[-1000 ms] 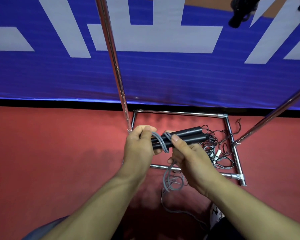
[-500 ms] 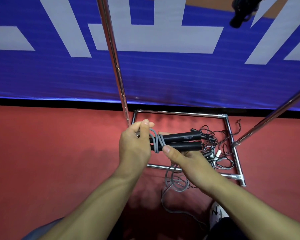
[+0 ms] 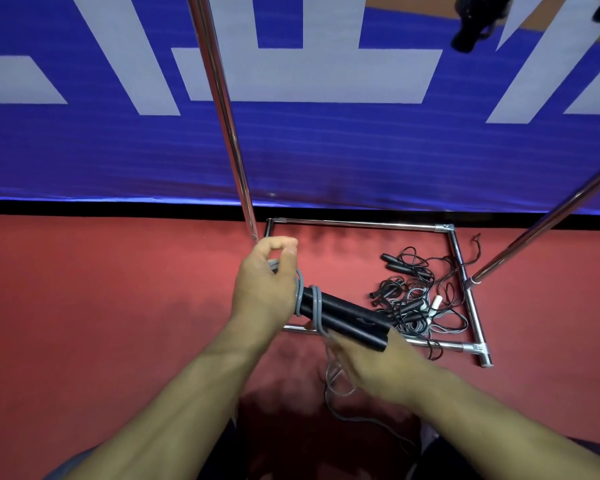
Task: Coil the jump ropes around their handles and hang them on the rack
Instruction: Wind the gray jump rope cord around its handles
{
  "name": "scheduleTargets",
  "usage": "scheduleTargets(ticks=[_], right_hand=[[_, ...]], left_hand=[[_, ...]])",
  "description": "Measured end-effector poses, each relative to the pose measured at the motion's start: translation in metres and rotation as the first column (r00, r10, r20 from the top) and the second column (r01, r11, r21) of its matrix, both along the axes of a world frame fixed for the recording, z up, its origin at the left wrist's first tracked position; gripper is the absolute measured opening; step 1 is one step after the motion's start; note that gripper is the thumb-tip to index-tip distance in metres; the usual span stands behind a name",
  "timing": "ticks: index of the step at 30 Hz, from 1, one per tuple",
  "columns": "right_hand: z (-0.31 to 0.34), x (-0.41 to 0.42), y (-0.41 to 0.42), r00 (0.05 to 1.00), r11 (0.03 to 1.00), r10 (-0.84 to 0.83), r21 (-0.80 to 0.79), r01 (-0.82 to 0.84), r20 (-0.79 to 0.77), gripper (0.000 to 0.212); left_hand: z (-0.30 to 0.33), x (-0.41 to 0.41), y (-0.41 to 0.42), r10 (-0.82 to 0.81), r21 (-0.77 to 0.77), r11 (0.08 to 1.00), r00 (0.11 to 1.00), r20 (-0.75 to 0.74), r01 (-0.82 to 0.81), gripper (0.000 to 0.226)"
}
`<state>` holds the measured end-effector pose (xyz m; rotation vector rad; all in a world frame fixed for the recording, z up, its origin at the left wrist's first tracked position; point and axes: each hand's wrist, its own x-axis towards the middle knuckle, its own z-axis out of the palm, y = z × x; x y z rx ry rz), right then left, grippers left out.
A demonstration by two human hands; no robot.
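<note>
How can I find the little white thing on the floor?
Look inside the silver metal rack base lying on the red floor. A tangled pile of thin black jump ropes sits near its right side. The small white tube-shaped piece pokes out there, the only white bit among black cords.

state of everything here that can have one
black handles: paired, tilted, few grey coils round them
grey rope: mostly loose, trailing down
left hand: grips handle end
right hand: blurred, holds handles
rope pile: tangled on floor
rack: standing
</note>
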<state>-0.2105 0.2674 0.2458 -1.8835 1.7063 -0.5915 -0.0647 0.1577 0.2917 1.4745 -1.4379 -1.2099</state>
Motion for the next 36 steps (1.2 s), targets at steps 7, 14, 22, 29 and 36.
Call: scheduleTargets(ticks=[7, 14, 22, 29, 36], right_hand=[[0.027, -0.021, -0.025, 0.993, 0.966, -0.104, -0.244, 0.086, -0.062, 0.028], [0.027, -0.023, -0.026, 0.985, 0.946, -0.159, -0.276, 0.171, 0.066, 0.041], [0.031, -0.022, -0.025, 0.982, 0.922, -0.062, -0.366, 0.125, 0.179, 0.018], [0.041, 0.006, -0.017, 0.973, 0.833, -0.068, -0.549, -0.066, -0.221, 0.012], [0.024, 0.038, 0.005, 0.966, 0.999, -0.023, -0.035, 0.033, 0.256, 0.018]], left_hand=[[0.004, 0.006, -0.001, -0.167, 0.060, 0.985, 0.985, 0.048, 0.164, 0.020], [0.000, 0.006, -0.002, -0.167, -0.009, 0.985, 0.959, 0.229, 0.173, 0.018], [-0.003, 0.005, -0.001, -0.150, -0.080, 0.978, 0.922, 0.358, 0.191, 0.019], [-0.007, 0.007, -0.011, 0.230, -0.256, 0.952, 0.946, 0.228, -0.169, 0.018], [-0.012, 0.006, -0.025, 0.385, -0.003, 0.922, 0.916, -0.112, -0.388, 0.021]])
